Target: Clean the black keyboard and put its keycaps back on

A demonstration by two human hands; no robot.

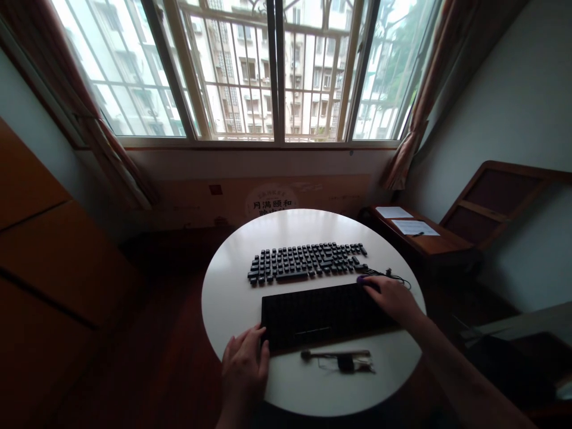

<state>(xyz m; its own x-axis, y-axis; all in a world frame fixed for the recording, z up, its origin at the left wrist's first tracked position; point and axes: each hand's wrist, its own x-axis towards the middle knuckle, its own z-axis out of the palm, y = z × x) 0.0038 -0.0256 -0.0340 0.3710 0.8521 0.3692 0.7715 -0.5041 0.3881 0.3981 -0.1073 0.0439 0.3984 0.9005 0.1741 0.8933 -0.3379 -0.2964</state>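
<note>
A black keyboard base (pixel 322 313) without its keycaps lies across the white round table (pixel 236 262). My left hand (pixel 245 363) grips its left end, with fingers and thumb at the edge. At the far right part of the base, my right hand (pixel 393 298) is closed on a small purple thing (pixel 361 279), soft-looking, its kind unclear. Loose black keycaps (pixel 304 260) are laid out behind the base in keyboard order. In front of it lie a thin brush-like tool (pixel 306 354) and a small black item (pixel 345 363) on a clear packet, both blurred.
A coiled black cable (pixel 388 274) lies at the table's right side. Beyond, a wooden chair (pixel 447 241) carries printed papers (pixel 415 227) and a pen. A barred window (pixel 277 77) with curtains is ahead; an orange-brown cabinet (pixel 40 238) stands to the left.
</note>
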